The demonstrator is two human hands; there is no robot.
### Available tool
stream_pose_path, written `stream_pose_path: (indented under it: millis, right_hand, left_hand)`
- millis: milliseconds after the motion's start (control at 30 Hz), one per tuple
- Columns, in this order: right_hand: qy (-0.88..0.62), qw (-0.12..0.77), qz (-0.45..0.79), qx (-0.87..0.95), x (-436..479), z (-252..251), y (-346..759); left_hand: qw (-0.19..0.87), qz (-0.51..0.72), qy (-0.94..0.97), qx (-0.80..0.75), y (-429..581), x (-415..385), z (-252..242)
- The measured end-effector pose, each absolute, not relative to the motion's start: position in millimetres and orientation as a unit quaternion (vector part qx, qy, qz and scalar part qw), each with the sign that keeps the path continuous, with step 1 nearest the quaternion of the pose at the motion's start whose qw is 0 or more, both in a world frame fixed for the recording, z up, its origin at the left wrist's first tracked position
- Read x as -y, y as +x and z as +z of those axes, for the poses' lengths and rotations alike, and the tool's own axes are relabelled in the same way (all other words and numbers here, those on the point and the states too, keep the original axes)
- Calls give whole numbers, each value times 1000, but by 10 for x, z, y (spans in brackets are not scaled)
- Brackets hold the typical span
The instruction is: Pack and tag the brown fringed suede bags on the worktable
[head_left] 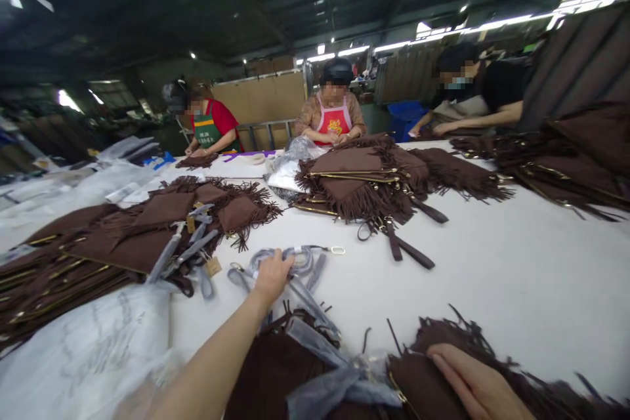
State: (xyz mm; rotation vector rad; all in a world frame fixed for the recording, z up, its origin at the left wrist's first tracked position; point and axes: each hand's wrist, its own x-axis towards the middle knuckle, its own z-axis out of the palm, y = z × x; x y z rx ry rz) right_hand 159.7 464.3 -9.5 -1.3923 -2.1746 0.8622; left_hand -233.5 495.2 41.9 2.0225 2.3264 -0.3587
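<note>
My left hand (273,277) reaches forward over the white table, its fingers curled down on a coiled strap (310,264) wrapped in thin translucent plastic. A pale gold clasp (337,251) lies at the strap's far end. At the lower right, my right hand (470,377) grips a brown fringed bag (418,380) with a gold zipper; its fingertips are partly hidden. Another brown bag (275,374) lies in front of me at the bottom. Plastic-wrapped strips (339,380) rest across it.
Brown fringed bags are piled at left (162,213), centre (349,167) and right (581,164) on the white table (531,262). White plastic bags (93,348) cover the near left. Across the table, several people (335,111) handle brown pieces.
</note>
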Motion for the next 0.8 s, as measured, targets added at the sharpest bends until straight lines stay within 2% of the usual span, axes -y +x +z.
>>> stream_pose_path:
  millis: [100, 233, 400, 500, 567, 667, 800]
  right_hand:
    - [-473, 208, 314, 796, -4593, 51, 1507]
    - [-455, 280, 305, 788, -4556, 259, 1481]
    - [-506, 349, 302, 728, -4413, 701, 1679]
    - [-523, 348, 325, 707, -4121, 1020, 1963]
    - [-522, 331, 355, 702, -3816, 1227, 2183]
    - [-506, 296, 403, 703, -3214, 1449, 2484]
    - [-515, 249, 400, 717, -2309, 1343, 2748]
  left_hand:
    - [18, -109, 655, -747, -2222, -4483, 480]
    - [3, -73, 628, -775, -2281, -4176, 738]
    - [-27, 8, 622, -782, -2284, -3922, 1599]
    - [-35, 61, 651, -756, -2029, -3592, 2180]
    - [-46, 151, 708, -688, -1745, -3254, 2422]
    - [-19, 169, 787, -593, -1171, -2572, 2362]
    - [-36, 94, 845, -525, -362, -1725, 1495]
